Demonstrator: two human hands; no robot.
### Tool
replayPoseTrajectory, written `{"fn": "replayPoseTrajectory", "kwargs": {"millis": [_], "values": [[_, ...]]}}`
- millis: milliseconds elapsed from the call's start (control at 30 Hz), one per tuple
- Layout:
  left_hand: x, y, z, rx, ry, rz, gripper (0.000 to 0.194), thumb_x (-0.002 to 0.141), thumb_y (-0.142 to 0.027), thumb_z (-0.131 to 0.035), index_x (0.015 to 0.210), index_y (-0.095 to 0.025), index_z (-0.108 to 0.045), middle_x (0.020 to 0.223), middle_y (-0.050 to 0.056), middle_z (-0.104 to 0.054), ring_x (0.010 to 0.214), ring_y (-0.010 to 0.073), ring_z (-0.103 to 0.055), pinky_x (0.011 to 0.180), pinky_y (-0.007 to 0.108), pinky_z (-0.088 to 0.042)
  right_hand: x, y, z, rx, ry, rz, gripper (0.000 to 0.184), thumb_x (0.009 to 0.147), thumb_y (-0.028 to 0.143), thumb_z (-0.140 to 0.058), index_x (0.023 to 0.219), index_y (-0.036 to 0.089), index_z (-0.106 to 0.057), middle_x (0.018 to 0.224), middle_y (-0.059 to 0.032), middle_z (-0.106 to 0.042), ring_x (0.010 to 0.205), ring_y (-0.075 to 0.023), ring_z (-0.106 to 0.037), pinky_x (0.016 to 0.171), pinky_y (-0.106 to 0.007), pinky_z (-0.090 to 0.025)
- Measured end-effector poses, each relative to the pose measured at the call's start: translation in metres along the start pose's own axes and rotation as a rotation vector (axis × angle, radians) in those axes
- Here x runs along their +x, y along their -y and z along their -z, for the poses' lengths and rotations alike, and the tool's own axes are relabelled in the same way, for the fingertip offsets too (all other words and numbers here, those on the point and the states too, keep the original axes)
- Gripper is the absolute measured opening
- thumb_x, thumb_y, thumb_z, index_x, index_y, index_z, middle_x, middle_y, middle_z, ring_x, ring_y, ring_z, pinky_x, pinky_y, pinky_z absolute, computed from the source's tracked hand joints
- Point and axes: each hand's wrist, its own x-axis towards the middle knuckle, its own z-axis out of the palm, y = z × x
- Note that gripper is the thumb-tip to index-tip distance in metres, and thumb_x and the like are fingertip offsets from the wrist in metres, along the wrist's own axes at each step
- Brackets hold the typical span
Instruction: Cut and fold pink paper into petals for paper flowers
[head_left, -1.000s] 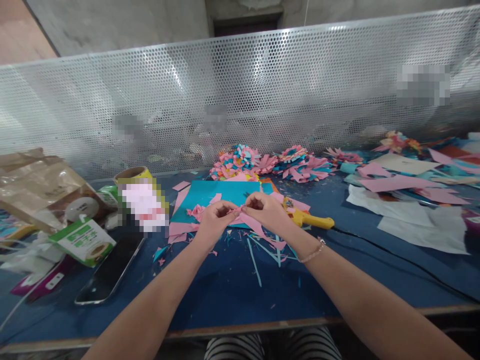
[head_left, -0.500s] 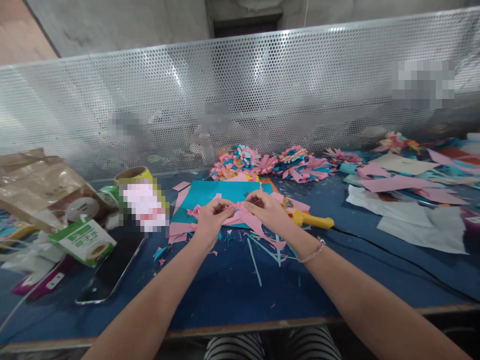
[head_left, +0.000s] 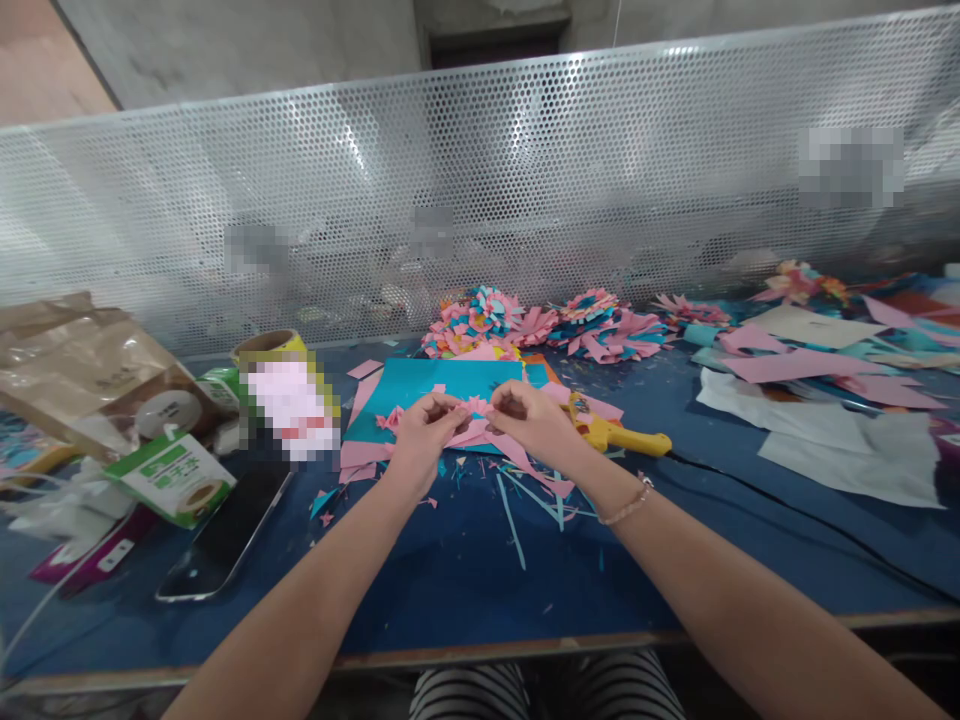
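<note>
Between my two hands is a small fringed strip of pink paper [head_left: 475, 406], its cut edge pointing up. My left hand [head_left: 427, 432] pinches its left end between thumb and fingertips. At the other end, my right hand [head_left: 531, 420] pinches it in the same way. Below and behind lie a blue paper sheet [head_left: 427, 378] and pink paper pieces [head_left: 367, 455]. A small curled pink paper piece [head_left: 388, 419] rests just left of my left hand. Right of my right hand lies a yellow glue gun [head_left: 630, 440] with a black cord.
Pink and blue paper flowers [head_left: 487, 318] are heaped behind the sheet. A phone [head_left: 225, 535], a green-and-white packet [head_left: 176, 478], a yellow tape roll [head_left: 277, 350] and a brown bag [head_left: 90, 370] stand left. White sheets [head_left: 847, 450] and paper scraps [head_left: 810, 375] lie right. A perforated metal panel [head_left: 480, 180] rises behind.
My hands have drawn slightly apart, and the fringed pink strip shows more plainly between my fingertips. The view has shifted a little.
</note>
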Motion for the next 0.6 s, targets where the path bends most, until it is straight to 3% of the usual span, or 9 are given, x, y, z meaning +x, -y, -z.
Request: {"fn": "replayPoseTrajectory", "kwargs": {"millis": [600], "values": [[-0.0003, 0.0009, 0.0005, 0.005, 0.0, 0.005, 0.024, 0.054, -0.03, -0.072, 0.066, -0.015, -0.058, 0.06, -0.001, -0.058, 0.061, 0.01, -0.056, 0.066, 0.027, -0.045, 0.0013, -0.0019, 0.0016, -0.095, -0.049, 0.028, 0.007, 0.07, 0.026, -0.052, 0.072, 0.019, -0.052, 0.068, -0.0008, -0.057, 0.063, -0.014, -0.054, 0.059, -0.028, -0.044]]}}
